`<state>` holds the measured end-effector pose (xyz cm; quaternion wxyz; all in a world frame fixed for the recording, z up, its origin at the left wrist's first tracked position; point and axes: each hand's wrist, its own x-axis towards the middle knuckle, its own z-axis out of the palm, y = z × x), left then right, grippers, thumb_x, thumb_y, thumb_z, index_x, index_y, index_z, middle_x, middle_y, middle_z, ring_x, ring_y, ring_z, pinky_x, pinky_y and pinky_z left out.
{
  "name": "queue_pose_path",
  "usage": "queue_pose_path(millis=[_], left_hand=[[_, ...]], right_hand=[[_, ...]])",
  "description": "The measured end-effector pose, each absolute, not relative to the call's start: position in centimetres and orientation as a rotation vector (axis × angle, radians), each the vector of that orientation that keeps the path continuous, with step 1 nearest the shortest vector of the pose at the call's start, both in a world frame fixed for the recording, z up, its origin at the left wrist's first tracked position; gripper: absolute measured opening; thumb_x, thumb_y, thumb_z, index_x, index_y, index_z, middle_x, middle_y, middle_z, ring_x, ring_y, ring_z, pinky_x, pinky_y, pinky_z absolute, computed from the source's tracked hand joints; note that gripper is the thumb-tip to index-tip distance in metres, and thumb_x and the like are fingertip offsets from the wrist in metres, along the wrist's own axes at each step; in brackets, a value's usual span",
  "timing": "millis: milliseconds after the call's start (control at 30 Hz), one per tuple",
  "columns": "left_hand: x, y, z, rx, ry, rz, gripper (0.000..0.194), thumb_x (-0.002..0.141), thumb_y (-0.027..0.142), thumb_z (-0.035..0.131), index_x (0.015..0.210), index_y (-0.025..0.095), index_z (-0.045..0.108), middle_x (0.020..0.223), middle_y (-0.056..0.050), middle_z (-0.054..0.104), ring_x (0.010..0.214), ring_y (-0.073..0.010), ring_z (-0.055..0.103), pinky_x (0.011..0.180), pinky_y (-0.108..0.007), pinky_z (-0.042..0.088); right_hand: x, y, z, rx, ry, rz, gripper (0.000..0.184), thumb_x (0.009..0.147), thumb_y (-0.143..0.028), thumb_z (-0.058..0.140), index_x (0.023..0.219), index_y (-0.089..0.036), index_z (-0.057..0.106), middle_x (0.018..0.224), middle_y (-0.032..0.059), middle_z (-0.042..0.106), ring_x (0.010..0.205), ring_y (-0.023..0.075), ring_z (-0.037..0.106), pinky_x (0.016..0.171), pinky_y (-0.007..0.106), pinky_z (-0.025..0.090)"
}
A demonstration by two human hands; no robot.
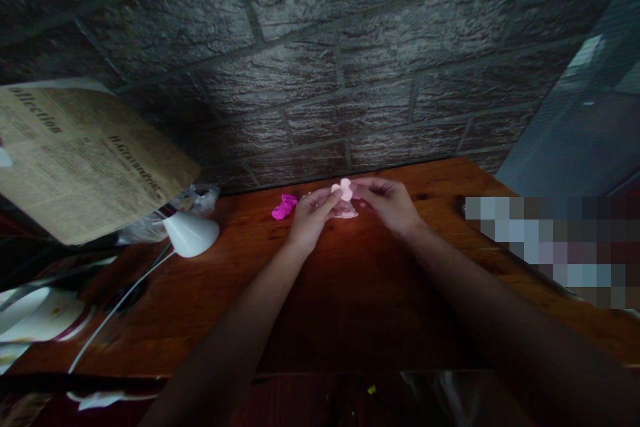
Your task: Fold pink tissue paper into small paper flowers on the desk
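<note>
A pale pink, petal-shaped piece, flower-like in outline, is pinched between the thumb and fingers of my left hand. My right hand is closed in a pinch at the right edge of that piece; what lies between its fingertips is too small to make out. Just below the fingers, a crumpled light pink bit of material lies on the wooden table. Left of my left hand rests a bright magenta crumpled clump. Dim light hides the finer detail.
A lamp with a white base and newsprint-patterned shade stands at the left, its white cord running to the front edge. Clear plastic lies behind it. White cups sit at far left. A stone-patterned wall borders the back.
</note>
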<state>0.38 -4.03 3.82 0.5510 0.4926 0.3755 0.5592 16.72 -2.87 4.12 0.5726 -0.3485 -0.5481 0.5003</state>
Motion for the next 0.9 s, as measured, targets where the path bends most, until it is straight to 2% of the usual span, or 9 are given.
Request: queue_pose_path(millis=[100, 300, 500, 633, 767, 900], left_hand=[[0.33, -4.15, 3.77, 1.177, 0.878, 1.296, 0.030, 0.066, 0.035, 0.088, 0.087, 0.017, 0.077, 0.081, -0.006, 0.077, 0.075, -0.0153, 0.071, 0.078, -0.030, 0.054], [0.37, -4.04, 3.87, 1.059, 0.870, 1.386, 0.035, 0.057, 0.029, 0.093, 0.087, 0.019, 0.078, 0.080, -0.003, 0.078, 0.072, -0.0141, 0.070, 0.076, -0.029, 0.054], [0.43, -3.98, 3.97, 1.068, 0.843, 1.371, 0.035, 0.056, 0.029, 0.093, 0.085, 0.018, 0.078, 0.081, -0.005, 0.079, 0.072, -0.0160, 0.071, 0.078, -0.032, 0.055], [0.42, -3.93, 3.84, 1.088, 0.837, 1.398, 0.038, 0.057, 0.028, 0.093, 0.090, 0.018, 0.077, 0.083, -0.005, 0.079, 0.073, -0.0175, 0.072, 0.081, -0.036, 0.056], [0.58, -4.06, 3.88, 1.066, 0.841, 1.423, 0.040, 0.057, 0.028, 0.093, 0.093, 0.018, 0.077, 0.087, -0.005, 0.080, 0.076, -0.0175, 0.073, 0.083, -0.036, 0.056], [0.68, -4.16, 4.08, 1.049, 0.838, 1.424, 0.041, 0.055, 0.028, 0.094, 0.091, 0.018, 0.078, 0.087, -0.005, 0.080, 0.075, -0.0160, 0.072, 0.082, -0.032, 0.056]], right_hand=[[16.66, -2.83, 4.07, -0.799, -1.262, 1.192, 0.035, 0.067, -0.047, 0.085, 0.084, -0.018, 0.079, 0.072, 0.0018, 0.071, 0.063, 0.0119, 0.057, 0.064, 0.028, 0.049], [16.64, -2.89, 4.03, -0.802, -1.317, 1.207, 0.035, 0.070, -0.045, 0.082, 0.090, -0.017, 0.079, 0.067, -0.0002, 0.066, 0.063, 0.0124, 0.057, 0.068, 0.031, 0.050], [16.52, -3.06, 4.17, -0.772, -1.333, 1.289, 0.035, 0.067, -0.046, 0.084, 0.086, -0.017, 0.078, 0.072, 0.0017, 0.070, 0.066, 0.0132, 0.060, 0.069, 0.031, 0.051], [16.48, -3.23, 4.25, -0.768, -1.325, 1.300, 0.035, 0.067, -0.048, 0.084, 0.080, -0.017, 0.077, 0.067, 0.0002, 0.067, 0.063, 0.0120, 0.058, 0.067, 0.030, 0.050], [16.52, -3.19, 4.23, -0.802, -1.319, 1.285, 0.035, 0.067, -0.047, 0.085, 0.080, -0.016, 0.077, 0.063, -0.0014, 0.063, 0.063, 0.0123, 0.058, 0.067, 0.030, 0.050], [16.47, -3.09, 4.08, -0.798, -1.326, 1.294, 0.036, 0.066, -0.048, 0.085, 0.080, -0.016, 0.077, 0.065, 0.0000, 0.067, 0.063, 0.0128, 0.060, 0.067, 0.030, 0.051]])
